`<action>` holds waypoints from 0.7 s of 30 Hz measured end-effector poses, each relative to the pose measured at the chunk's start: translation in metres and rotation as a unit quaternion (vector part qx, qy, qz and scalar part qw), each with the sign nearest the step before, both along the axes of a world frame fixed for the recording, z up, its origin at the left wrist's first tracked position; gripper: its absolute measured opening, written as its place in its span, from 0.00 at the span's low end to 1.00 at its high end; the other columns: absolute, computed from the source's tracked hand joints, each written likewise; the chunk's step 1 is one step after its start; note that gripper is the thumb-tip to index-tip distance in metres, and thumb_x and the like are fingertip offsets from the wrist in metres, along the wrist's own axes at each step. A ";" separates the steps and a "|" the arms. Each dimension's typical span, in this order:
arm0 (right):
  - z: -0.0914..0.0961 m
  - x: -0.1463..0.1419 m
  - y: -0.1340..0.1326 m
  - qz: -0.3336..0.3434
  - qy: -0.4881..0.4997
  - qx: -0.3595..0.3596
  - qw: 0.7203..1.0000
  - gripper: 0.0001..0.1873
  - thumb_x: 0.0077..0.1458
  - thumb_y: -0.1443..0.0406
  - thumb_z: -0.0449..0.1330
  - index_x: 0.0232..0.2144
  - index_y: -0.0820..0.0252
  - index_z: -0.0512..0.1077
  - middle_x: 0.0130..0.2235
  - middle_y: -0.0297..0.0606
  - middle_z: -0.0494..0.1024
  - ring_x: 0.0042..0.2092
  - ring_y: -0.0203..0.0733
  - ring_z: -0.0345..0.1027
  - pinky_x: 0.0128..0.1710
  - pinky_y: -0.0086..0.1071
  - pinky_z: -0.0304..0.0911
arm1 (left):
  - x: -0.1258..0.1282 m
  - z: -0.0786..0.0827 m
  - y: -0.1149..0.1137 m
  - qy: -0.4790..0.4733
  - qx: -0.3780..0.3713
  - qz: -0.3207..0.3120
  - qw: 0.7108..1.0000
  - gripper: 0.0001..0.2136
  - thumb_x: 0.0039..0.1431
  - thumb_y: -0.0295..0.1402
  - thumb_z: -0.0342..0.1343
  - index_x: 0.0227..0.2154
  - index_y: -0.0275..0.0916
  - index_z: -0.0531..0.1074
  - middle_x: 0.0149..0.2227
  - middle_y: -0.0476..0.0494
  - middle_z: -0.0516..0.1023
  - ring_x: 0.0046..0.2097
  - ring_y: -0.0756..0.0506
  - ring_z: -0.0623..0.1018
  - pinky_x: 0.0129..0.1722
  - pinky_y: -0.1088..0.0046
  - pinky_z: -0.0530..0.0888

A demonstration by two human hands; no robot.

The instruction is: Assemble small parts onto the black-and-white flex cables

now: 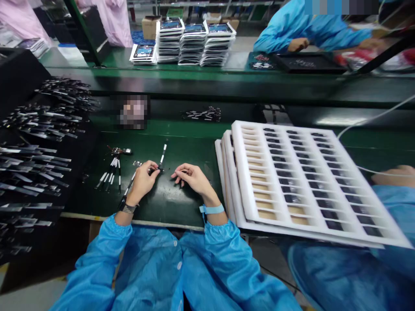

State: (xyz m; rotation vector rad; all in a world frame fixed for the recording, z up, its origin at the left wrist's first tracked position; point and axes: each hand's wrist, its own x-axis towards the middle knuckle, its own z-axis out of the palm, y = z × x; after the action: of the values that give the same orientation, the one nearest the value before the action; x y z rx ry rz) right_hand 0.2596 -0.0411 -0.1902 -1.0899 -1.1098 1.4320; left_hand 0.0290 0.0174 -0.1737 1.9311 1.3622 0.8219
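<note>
My left hand (144,181) is closed, its thumb and forefinger pinching the end of a thin flex cable strip (163,152) with a white patch. To its right, my right hand (193,178) holds its thumb and forefinger together; anything between them is too small to make out. The two hands are apart, both over the green work surface (168,203). Left of my left hand lies a small fan of similar strips (112,172) with little parts at their top. Another dark strip (131,183) runs partly hidden beside my left wrist.
Stacked white foam trays (241,172) with dark parts in slots stand at right. Many flex strips (35,166) fill the dark rack at left. More strips (204,113) lie on the far ledge. Beyond are stacked panels (194,45), a co-worker's blue sleeve (282,26) and another person's arm (394,177).
</note>
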 end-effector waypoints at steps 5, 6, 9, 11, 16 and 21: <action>0.008 0.000 -0.003 -0.018 0.009 0.008 1.000 0.24 0.55 0.47 0.74 0.36 0.60 0.76 0.38 0.47 0.87 0.32 0.43 0.81 0.25 0.30 0.70 | -0.019 0.023 0.005 -0.142 -0.062 0.002 0.988 0.11 0.59 0.38 0.66 0.40 0.37 0.83 0.39 0.41 0.83 0.37 0.44 0.82 0.41 0.66 0.79; 0.009 0.000 -0.003 -0.021 0.004 0.013 1.000 0.24 0.55 0.47 0.73 0.36 0.60 0.76 0.38 0.46 0.87 0.32 0.43 0.81 0.26 0.30 0.70 | -0.022 0.029 0.005 -0.170 -0.079 -0.003 0.982 0.12 0.59 0.40 0.67 0.40 0.37 0.83 0.40 0.41 0.83 0.38 0.43 0.83 0.42 0.65 0.81; 0.012 0.000 -0.005 -0.032 -0.018 0.032 0.999 0.22 0.57 0.47 0.72 0.37 0.60 0.78 0.39 0.46 0.87 0.33 0.43 0.80 0.27 0.31 0.70 | -0.027 0.045 0.000 -0.220 -0.115 -0.019 0.969 0.14 0.59 0.42 0.68 0.41 0.37 0.83 0.43 0.40 0.80 0.40 0.41 0.84 0.38 0.64 0.83; 0.014 0.001 -0.006 -0.042 -0.031 0.043 0.998 0.21 0.58 0.48 0.72 0.37 0.60 0.79 0.39 0.46 0.87 0.34 0.43 0.80 0.28 0.31 0.69 | -0.028 0.052 -0.002 -0.215 -0.120 -0.027 0.969 0.14 0.60 0.42 0.68 0.41 0.37 0.83 0.40 0.41 0.80 0.37 0.43 0.84 0.34 0.68 0.81; 0.018 0.002 -0.009 -0.040 -0.069 0.062 0.995 0.19 0.58 0.50 0.72 0.35 0.60 0.81 0.35 0.42 0.85 0.33 0.42 0.75 0.32 0.32 0.68 | -0.025 0.055 -0.003 -0.200 -0.152 -0.050 0.967 0.20 0.53 0.37 0.72 0.48 0.37 0.81 0.36 0.44 0.82 0.39 0.45 0.83 0.42 0.69 0.80; 0.020 -0.006 -0.010 0.037 -0.082 0.043 0.995 0.19 0.57 0.49 0.72 0.35 0.60 0.81 0.34 0.40 0.83 0.32 0.41 0.73 0.35 0.34 0.68 | -0.010 0.042 -0.005 -0.156 -0.230 -0.126 0.952 0.16 0.51 0.40 0.73 0.38 0.36 0.82 0.38 0.39 0.85 0.40 0.42 0.84 0.45 0.65 0.80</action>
State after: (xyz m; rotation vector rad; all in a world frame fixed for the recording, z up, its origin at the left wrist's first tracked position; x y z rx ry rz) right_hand 0.2541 -0.0512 -0.1704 -1.1302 -1.3285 1.3563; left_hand 0.0190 0.0128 -0.1315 1.4954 0.9849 0.5904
